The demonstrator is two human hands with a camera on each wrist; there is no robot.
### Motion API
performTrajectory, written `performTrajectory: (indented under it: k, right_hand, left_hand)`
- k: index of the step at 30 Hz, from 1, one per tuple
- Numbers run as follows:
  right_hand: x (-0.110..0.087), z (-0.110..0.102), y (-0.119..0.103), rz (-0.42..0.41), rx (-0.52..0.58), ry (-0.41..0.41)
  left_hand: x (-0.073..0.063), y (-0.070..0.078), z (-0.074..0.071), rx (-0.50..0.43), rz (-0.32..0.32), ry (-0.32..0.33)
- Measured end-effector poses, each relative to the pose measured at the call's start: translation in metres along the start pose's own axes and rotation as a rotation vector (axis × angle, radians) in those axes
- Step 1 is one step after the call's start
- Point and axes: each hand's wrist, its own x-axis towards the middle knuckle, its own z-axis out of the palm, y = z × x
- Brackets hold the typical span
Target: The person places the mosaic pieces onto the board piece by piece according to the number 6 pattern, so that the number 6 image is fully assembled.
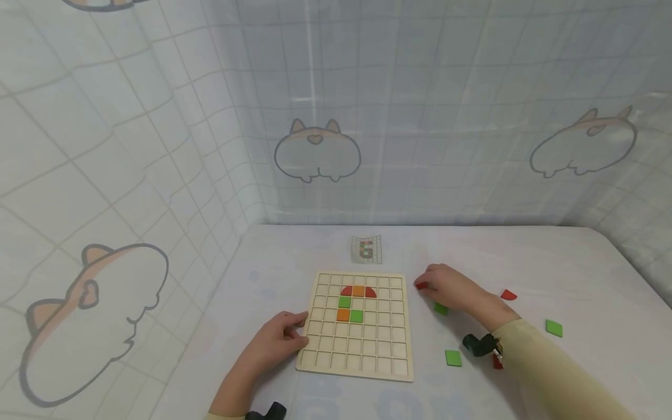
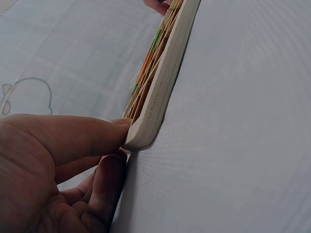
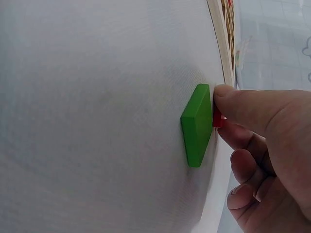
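My left hand (image 1: pixel 275 338) pinches the left edge of a square wooden grid board (image 1: pixel 354 363) between thumb and fingers; the left wrist view shows the fingertips at a corner of its rim. Set in the board are two red rounded pieces (image 1: pixel 370 292), two orange squares (image 1: pixel 343 315) and two green squares (image 1: pixel 356 316). Right of the board, my right hand (image 1: pixel 451 287) pinches a small red piece (image 3: pixel 217 119) between thumb and finger, low over the table; most of it is hidden by the fingers. A green square tile (image 3: pixel 197 126) lies close beside those fingertips.
Behind the board lies a small pattern card (image 1: pixel 367 249). Loose on the right are a red rounded piece (image 1: pixel 508 295), two green tiles (image 1: pixel 553 328) and another red piece (image 1: pixel 497 362) partly under the right forearm. A printed curtain (image 1: pixel 409 175) hangs at the back and sides.
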Motion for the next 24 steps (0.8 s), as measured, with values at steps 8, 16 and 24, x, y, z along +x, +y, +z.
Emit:
performTrajectory:
  k: [8,16,24]
  right_hand:
    - [-0.002,-0.001,-0.001,0.031,-0.024,0.017]
    - [-0.007,-0.002,-0.005,0.031,-0.062,0.094]
    - [-0.012,-0.006,-0.013,0.04,-0.029,0.129]
  left_hand:
    - [-0.001,0.0,0.0,0.005,0.006,-0.003]
    - [-0.001,0.002,0.0,0.004,0.01,-0.008]
    - [-0.002,0.001,-0.002,0.006,0.014,-0.008]
